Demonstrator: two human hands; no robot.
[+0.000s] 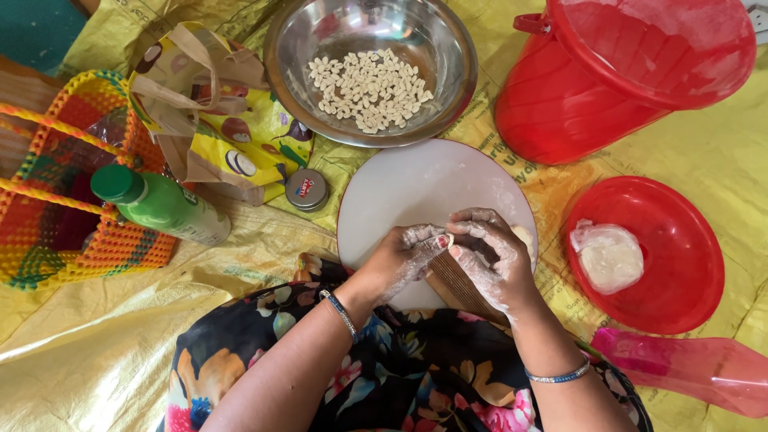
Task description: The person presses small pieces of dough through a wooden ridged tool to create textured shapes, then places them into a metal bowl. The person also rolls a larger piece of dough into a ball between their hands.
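The steel bowl (372, 68) is polished metal, shiny, holding small matt pale pieces (370, 90). Bucket (616, 76) and red dish (644, 254) are glossy moulded plastic; the lump (610, 256) in the dish looks soft, wrapped in clear film. The round plate (416, 192) is smooth and matt white. The ridged board (464, 288) looks like wood, grooved. Both the left hand (408, 256) and right hand (492, 248) are dusted with dry floury paste. The basket (56, 200) is woven plastic strip, the bottle (164, 206) smooth plastic, the small tin (306, 190) metal, the ground sheet (104, 344) crinkled woven plastic
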